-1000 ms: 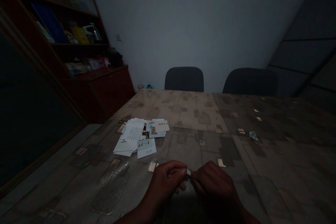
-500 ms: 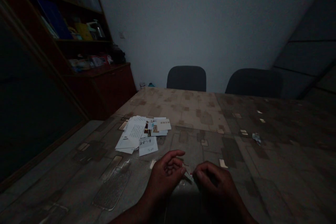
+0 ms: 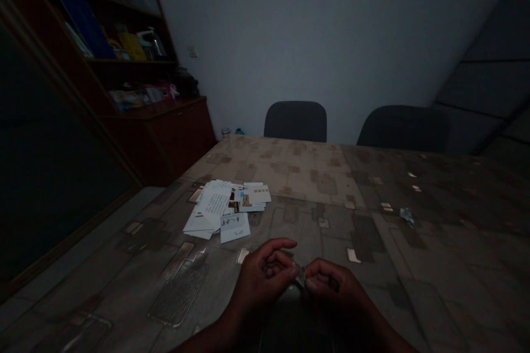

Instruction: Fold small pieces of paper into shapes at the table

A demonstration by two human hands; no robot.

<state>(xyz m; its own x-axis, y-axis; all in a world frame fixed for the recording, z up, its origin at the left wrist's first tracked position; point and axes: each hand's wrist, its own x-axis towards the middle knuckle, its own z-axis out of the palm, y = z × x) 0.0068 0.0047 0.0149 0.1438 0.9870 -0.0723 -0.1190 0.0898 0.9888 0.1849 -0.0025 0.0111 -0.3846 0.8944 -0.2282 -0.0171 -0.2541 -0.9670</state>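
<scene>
My left hand (image 3: 269, 270) is at the bottom centre, its thumb and fingers curled together in a pinch on a small pale item (image 3: 300, 274). Just to its right, my right hand (image 3: 331, 281) is closed, with its fingertips pinching at the same small item. The item is too small and dark to make out. Both hands are close together above the near part of the patterned table (image 3: 290, 165). Beyond my left hand lies a loose pile of white cards and papers (image 3: 215, 204), some printed or handwritten.
A small crumpled piece (image 3: 407, 216) lies on the table at the right. Two dark chairs (image 3: 295, 121) stand at the far edge. At the left is a reddish cabinet (image 3: 178, 132) with filled shelves. A cup (image 3: 226, 132) shows by the table's far left corner.
My right hand's fingertips have moved in toward my left hand, and the gap between them has narrowed. The view has shifted slightly.
</scene>
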